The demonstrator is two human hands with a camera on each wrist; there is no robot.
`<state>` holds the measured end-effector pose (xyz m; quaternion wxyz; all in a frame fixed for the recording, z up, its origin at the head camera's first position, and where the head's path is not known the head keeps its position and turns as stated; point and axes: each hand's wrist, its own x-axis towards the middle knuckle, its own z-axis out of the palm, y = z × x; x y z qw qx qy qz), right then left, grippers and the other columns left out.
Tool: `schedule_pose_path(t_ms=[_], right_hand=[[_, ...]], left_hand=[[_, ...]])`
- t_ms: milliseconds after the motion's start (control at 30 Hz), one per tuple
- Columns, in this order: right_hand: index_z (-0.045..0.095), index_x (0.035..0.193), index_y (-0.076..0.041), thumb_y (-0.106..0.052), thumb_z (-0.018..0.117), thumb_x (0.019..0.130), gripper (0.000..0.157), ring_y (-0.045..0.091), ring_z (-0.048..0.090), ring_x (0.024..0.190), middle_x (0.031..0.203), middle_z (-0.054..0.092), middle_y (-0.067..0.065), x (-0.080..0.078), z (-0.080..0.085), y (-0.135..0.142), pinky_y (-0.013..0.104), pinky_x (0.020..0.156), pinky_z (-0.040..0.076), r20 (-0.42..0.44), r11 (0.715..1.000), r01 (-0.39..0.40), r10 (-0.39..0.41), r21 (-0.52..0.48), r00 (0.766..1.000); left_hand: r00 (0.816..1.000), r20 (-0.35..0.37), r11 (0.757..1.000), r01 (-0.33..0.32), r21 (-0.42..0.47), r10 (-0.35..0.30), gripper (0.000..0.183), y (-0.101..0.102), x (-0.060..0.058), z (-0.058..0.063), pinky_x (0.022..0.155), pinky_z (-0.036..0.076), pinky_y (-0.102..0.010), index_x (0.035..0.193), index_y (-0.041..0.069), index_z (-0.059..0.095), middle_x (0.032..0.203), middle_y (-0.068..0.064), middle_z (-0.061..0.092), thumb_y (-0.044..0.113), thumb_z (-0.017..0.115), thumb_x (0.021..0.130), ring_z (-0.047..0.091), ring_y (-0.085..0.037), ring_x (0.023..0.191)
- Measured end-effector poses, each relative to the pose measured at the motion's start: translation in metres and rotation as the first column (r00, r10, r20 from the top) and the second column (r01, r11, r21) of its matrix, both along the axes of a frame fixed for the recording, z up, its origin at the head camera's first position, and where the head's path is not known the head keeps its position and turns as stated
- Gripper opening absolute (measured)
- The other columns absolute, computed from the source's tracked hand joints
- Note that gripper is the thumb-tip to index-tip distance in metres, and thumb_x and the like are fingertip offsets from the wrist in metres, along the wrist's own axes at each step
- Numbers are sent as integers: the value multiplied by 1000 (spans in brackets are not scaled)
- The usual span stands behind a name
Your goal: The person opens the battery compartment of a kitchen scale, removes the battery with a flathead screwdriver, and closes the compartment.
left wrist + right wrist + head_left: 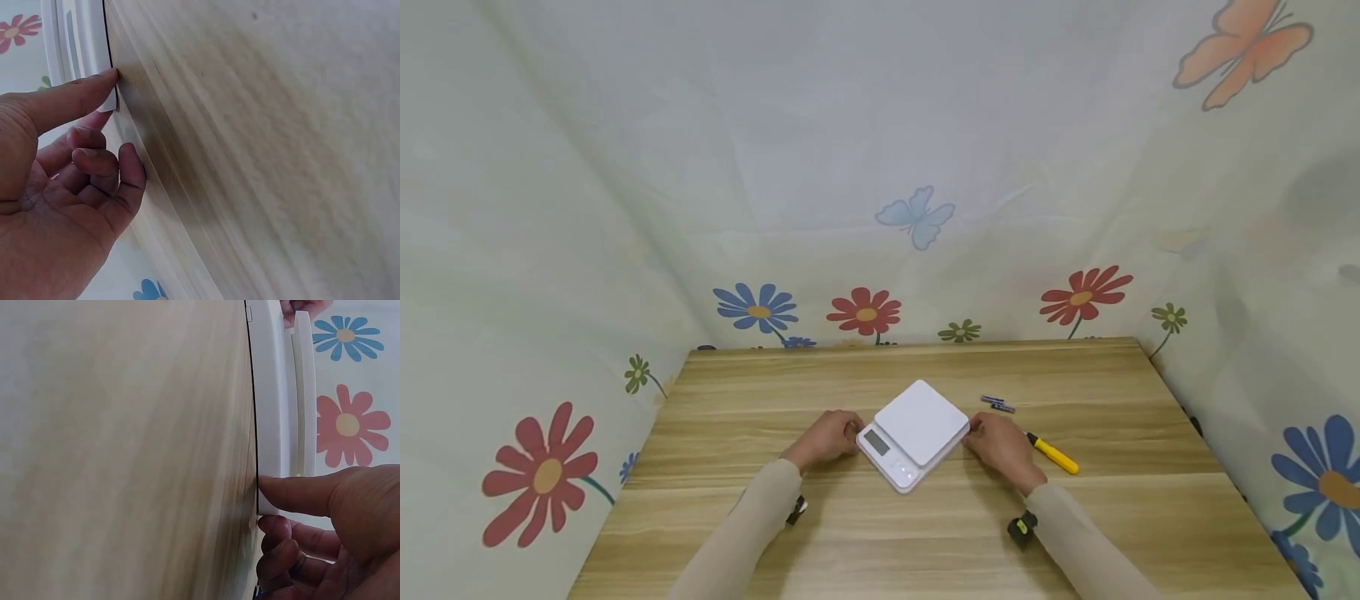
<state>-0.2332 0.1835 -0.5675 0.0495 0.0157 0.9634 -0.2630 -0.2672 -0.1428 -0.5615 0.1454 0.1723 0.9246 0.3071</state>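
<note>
A white digital kitchen scale (922, 423) lies flat on the wooden table, turned cornerwise, its grey display facing the near left. My left hand (831, 435) pinches its left corner between thumb and forefinger; the other fingers curl loosely in the left wrist view. Opposite, my right hand (1002, 446) holds the right corner. In the right wrist view the right thumb (300, 494) presses the side of the scale (270, 406) near the tabletop, with the fingers bent round the corner. The scale's underside is hidden.
Just beyond my right hand lie two small batteries (997, 404). A screwdriver (1056, 456) with a yellow handle rests to the right of that hand, its tip side partly hidden. Flower-printed cloth (805, 208) hangs behind and beside the wooden table (760, 375).
</note>
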Motion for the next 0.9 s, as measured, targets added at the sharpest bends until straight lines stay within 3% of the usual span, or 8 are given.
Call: schedule_pose_path(t_ms=[333, 567, 900], right_hand=[[76, 102, -8, -28, 78, 89, 25, 19, 66, 82, 98, 77, 7, -8, -4, -2, 40, 71, 57, -50, 1000, -12, 11, -14, 999], [77, 102, -9, -32, 77, 90, 26, 22, 69, 85, 98, 78, 6, -13, -3, -6, 42, 72, 58, -72, 1000, -22, 22, 2, 997], [75, 103, -6, -28, 75, 91, 25, 28, 71, 91, 99, 78, 9, -18, -3, -7, 47, 80, 59, -94, 999, -37, 37, -4, 995]], left_hand=[[997, -66, 998, 47, -37, -49, 26, 0, 12, -1, 61, 38, -21, 104, 2, 70, 70, 3, 52, 3, 81, 80, 45, -10, 65], [998, -38, 998, 48, -38, -49, 28, 0, 17, -2, 65, 42, -24, 100, 4, 68, 80, -4, 61, 9, 85, 78, 50, -13, 73], [997, -33, 997, 62, -44, -63, 26, 3, 21, -2, 63, 41, -23, 100, 5, 69, 77, 2, 57, 12, 85, 80, 49, -12, 71]])
